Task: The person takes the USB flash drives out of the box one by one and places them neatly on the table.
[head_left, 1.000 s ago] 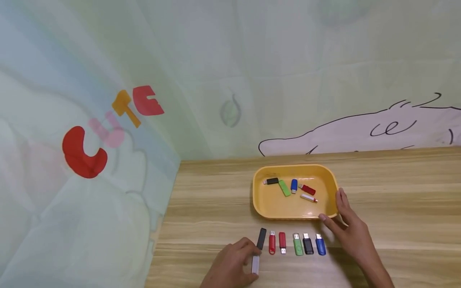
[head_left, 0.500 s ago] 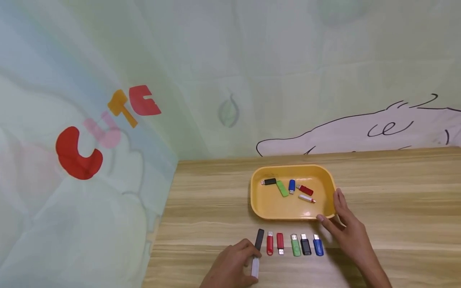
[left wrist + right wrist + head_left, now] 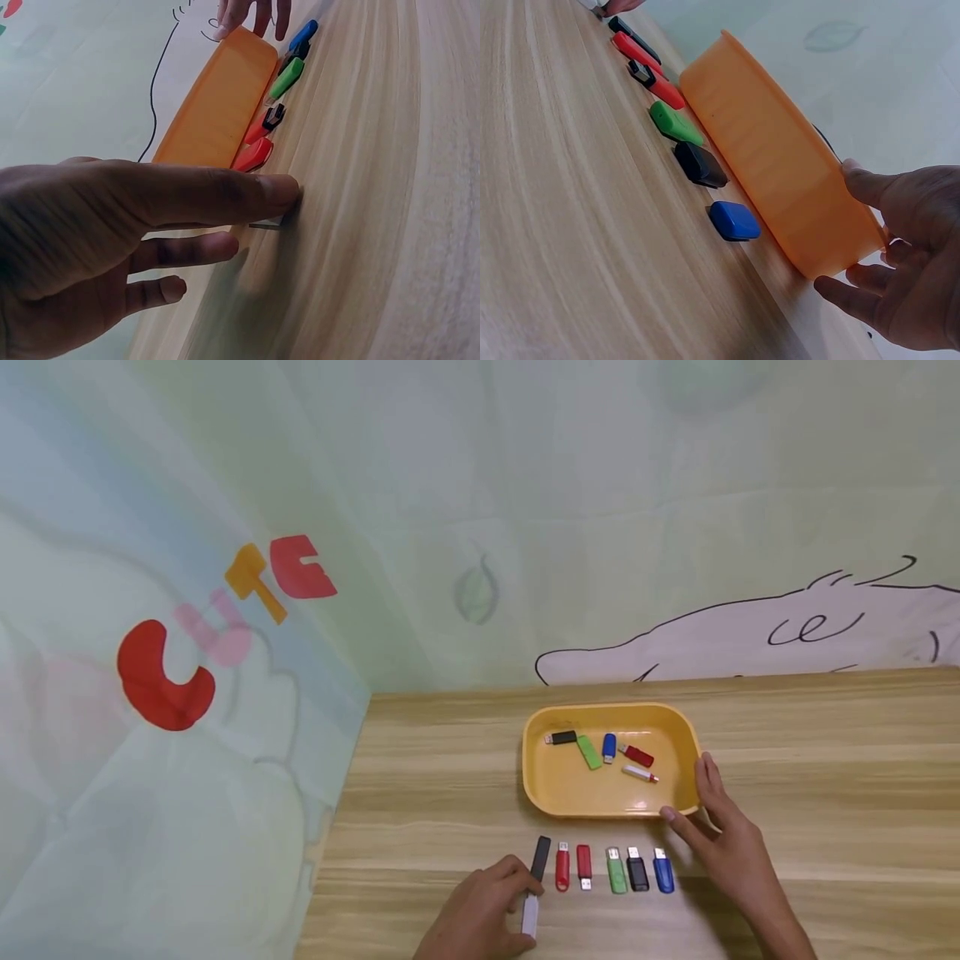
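Observation:
My left hand pinches a slim grey-white stick between thumb and fingers on the wood table. Just beyond its fingertips lies a long black stick. With thumb and fingers spread, my right hand touches the right end of a yellow tub. Inside the tub are a black, a green, a blue, a dark red and a white-and-red drive. In the left wrist view, the left hand mostly hides its stick.
In front of the tub is a row of USB drives: two red, a green, a black and a blue. A printed cloth hangs behind the table.
The whole head view has shifted slightly. Both hands keep their places, the left on the grey-white stick and the right at the tub's end.

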The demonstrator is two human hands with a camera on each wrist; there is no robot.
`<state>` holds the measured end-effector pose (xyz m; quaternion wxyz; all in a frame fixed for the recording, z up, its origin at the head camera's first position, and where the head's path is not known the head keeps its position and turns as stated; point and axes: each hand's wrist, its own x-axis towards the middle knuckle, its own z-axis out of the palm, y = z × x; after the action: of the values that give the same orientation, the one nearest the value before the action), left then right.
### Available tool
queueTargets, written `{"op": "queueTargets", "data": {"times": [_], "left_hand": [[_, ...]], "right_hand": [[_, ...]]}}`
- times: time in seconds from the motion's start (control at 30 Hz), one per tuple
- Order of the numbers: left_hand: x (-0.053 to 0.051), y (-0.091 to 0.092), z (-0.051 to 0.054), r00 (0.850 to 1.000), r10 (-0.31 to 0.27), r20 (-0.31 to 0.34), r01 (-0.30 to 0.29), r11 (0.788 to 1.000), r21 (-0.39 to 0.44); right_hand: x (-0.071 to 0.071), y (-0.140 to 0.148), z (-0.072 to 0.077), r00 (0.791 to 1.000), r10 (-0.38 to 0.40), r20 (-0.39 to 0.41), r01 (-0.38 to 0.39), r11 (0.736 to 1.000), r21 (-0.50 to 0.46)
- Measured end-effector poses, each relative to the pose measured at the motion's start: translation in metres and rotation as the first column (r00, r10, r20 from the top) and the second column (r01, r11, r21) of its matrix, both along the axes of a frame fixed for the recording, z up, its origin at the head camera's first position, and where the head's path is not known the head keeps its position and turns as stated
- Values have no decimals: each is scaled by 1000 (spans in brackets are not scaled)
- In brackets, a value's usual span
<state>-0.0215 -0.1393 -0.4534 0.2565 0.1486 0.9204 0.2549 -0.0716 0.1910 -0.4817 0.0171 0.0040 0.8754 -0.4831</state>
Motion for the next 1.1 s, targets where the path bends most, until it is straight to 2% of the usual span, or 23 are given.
{"op": "queueTargets", "data": {"times": [0.27,0.57,0.87,1.1], "left_hand": [[-1,2,1,1000,4,22,-3,1000,-19],[1,0,3,1000,0,3,0,1000,-17],[0,-4,9,995,-23,-92,21,999,-27],[-2,-6,10,990,1,-141,-4,1000,-23]], "right_hand": [[0,1,-1,1000,-4,1,4,1000,-3],[1,1,-1,1000,5,-10,-5,1000,-13],[1,2,-3,1000,5,-25,-6,999,-42],[2,2,-4,999,6,-37,-7,999,-37]]}}
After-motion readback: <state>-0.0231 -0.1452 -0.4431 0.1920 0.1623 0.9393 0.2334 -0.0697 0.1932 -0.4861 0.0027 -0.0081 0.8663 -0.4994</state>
